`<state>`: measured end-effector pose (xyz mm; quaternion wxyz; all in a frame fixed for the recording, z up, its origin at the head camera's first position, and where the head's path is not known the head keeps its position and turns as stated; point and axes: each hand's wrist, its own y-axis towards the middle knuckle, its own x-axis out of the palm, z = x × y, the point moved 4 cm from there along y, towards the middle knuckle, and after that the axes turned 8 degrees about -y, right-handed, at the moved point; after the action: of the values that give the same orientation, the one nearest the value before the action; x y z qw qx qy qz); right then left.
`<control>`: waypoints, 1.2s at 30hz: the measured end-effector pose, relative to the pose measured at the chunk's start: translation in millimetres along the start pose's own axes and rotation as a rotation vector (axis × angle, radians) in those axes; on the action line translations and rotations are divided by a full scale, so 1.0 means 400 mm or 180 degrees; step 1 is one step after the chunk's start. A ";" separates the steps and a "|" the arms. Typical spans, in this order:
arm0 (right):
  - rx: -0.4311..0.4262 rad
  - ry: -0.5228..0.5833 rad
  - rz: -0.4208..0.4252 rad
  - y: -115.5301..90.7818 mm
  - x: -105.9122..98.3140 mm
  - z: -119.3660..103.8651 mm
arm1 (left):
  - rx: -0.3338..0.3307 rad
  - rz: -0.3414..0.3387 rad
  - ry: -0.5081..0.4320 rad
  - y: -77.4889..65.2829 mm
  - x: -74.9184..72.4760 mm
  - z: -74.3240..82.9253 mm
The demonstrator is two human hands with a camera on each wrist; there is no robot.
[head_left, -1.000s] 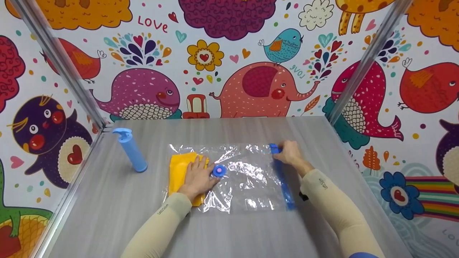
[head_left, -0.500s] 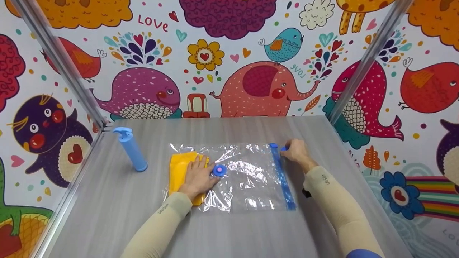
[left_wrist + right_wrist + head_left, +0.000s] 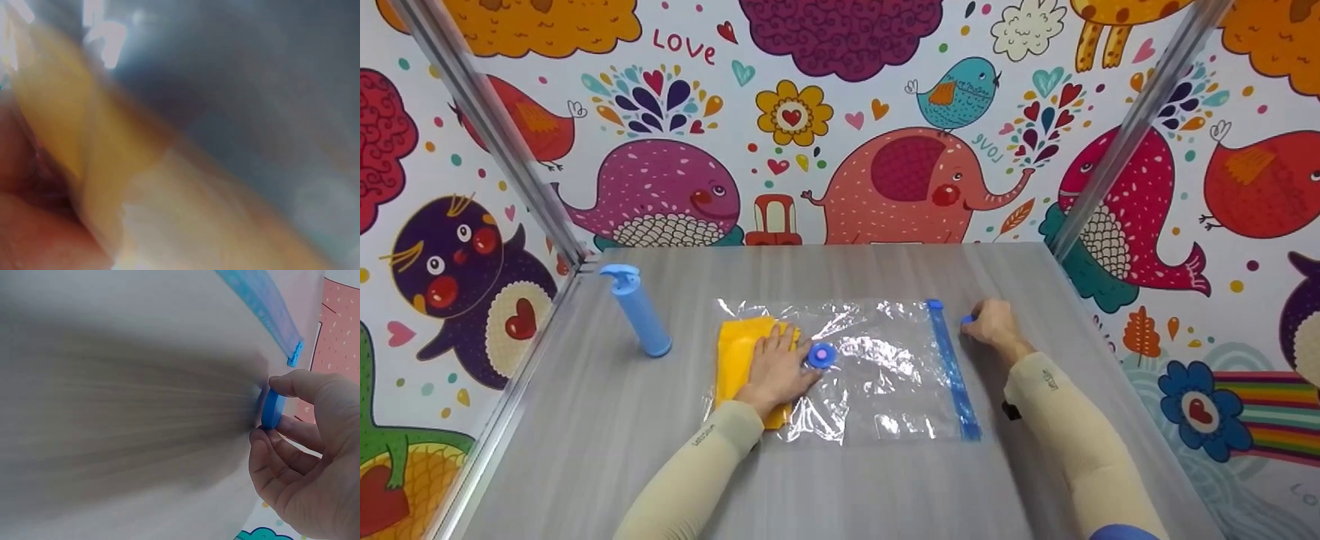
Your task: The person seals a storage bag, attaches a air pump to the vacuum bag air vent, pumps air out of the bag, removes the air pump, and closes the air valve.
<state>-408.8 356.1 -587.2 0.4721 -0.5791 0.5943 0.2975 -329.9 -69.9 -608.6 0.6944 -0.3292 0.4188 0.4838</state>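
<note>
A clear vacuum storage bag (image 3: 885, 375) lies flat on the table, with a folded yellow cloth (image 3: 733, 360) at its left end. My left hand (image 3: 777, 373) rests with fingers spread over the cloth, thumb beside the bag's blue valve (image 3: 821, 355) with its pink centre. Along the bag's right end runs a blue zip strip (image 3: 956, 375), its slider (image 3: 935, 304) at the far corner. To the right of the strip, my right hand (image 3: 996, 330) pinches a round blue cap (image 3: 273, 409) between thumb and fingers, close over the tabletop. The left wrist view is blurred.
A light blue hand pump (image 3: 641, 315) stands on the grey wood-look table (image 3: 840, 495), left of the bag. Walls with cartoon animals and metal corner posts (image 3: 1132, 142) enclose the table at the back and sides.
The right hand has moved right, off the far corner of the zip strip and onto the bare table beside it, with the blue cap in its fingers. The left hand has stayed in place.
</note>
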 end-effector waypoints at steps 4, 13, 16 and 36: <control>-0.0032 -0.0021 -0.0025 -0.018 -0.003 0.013 | 0.0015 0.0004 -0.0003 -0.001 -0.001 0.001; -0.0141 -0.0088 -0.0115 -0.046 -0.006 0.034 | 0.0014 0.0004 -0.0094 0.005 -0.003 -0.008; -0.0187 -0.0171 -0.0022 -0.054 -0.002 0.035 | 0.0007 0.0012 -0.0120 0.007 0.000 -0.010; -0.0150 -0.0305 -0.0002 -0.084 0.013 0.033 | 0.0037 0.0010 -0.0011 0.000 0.003 -0.002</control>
<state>-372.7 360.7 -590.2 0.4863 -0.5754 0.5637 0.3386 -329.9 -70.2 -610.2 0.6962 -0.3237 0.4210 0.4831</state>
